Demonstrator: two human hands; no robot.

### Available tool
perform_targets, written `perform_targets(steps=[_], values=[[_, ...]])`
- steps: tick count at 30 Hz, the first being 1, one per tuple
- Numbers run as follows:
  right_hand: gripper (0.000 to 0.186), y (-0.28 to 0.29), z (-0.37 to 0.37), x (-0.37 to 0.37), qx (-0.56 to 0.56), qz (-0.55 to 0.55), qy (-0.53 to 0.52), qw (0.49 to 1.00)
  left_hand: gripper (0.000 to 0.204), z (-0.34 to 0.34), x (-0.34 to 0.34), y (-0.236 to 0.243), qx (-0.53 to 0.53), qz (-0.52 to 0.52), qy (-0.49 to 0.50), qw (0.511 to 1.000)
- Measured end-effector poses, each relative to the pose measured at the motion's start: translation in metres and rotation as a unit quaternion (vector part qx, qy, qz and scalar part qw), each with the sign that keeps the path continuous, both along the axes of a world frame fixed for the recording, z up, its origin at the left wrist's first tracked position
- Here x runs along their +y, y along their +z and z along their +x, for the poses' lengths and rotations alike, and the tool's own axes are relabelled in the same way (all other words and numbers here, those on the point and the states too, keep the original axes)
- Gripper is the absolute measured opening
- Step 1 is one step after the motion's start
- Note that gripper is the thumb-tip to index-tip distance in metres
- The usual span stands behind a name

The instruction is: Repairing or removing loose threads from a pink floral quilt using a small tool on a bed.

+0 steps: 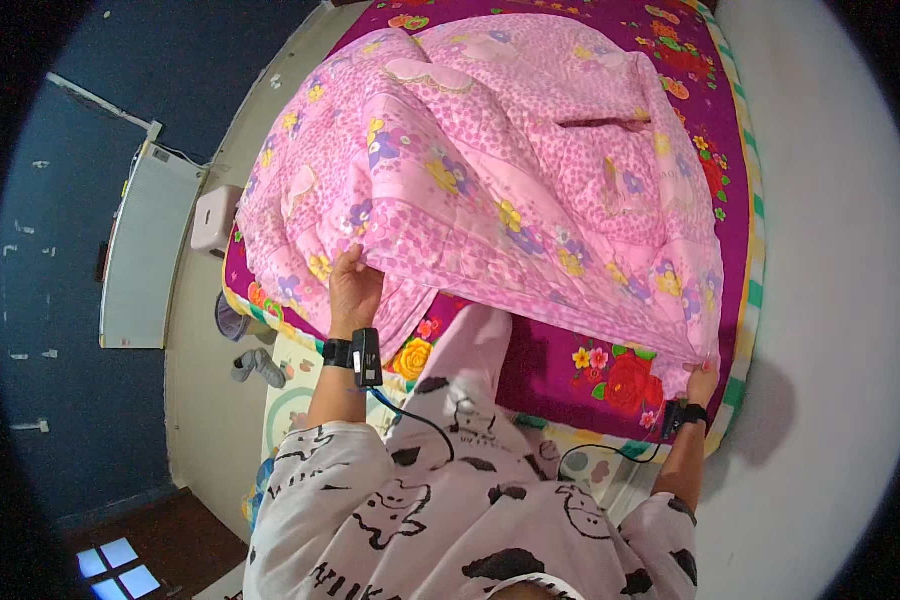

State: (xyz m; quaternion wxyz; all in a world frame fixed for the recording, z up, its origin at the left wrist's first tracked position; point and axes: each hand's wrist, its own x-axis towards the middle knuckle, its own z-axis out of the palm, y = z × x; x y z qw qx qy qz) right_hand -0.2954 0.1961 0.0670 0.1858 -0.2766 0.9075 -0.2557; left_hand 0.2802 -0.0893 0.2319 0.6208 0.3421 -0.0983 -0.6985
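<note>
Our left hand (355, 290) has fingers closed on the near hem of the pink flower-printed padded quilt (510, 190); our right hand (703, 382) grips its near right corner, close to the bed's right edge. Hands well apart, hem running slantwise between them. Room: a strip of the purple cotton-look floral sheet (545, 365) shows between hem and near edge, our pale-trousered leg (483, 340) crossing it; narrower strip down the right, then green-and-white checked border (753, 270) and plain white wall (830, 200) just beside. Quilt lies bunched, mostly beyond both hands, overhanging near the left edge.
</note>
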Motion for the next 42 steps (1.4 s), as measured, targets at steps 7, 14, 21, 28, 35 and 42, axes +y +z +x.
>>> perform_targets(steps=[7,14,21,28,35,42], values=[[0.019,0.020,0.017,0.003,0.135,-0.010,0.065,0.989,0.025,0.024,0.021,-0.115,-0.075,0.060,-0.008,0.995],[0.034,0.035,0.126,0.008,-0.050,0.116,0.079,0.989,0.052,-0.002,0.091,-0.210,-0.031,0.249,-0.135,0.958],[0.030,0.021,0.233,-0.058,-0.162,-0.035,0.223,0.961,0.044,-0.031,0.080,-0.204,-0.026,0.239,-0.296,0.924],[0.030,0.027,0.324,-0.133,-0.357,-0.110,0.225,0.900,0.032,-0.085,0.081,-0.194,0.057,0.290,-0.119,0.948],[0.022,0.033,0.353,-0.150,-0.217,-0.084,0.275,0.933,0.023,-0.101,0.097,-0.140,0.115,0.273,-0.136,0.945],[0.019,0.053,0.359,-0.150,-0.175,-0.070,0.333,0.924,0.018,-0.100,0.111,-0.157,0.045,0.199,-0.141,0.969]])
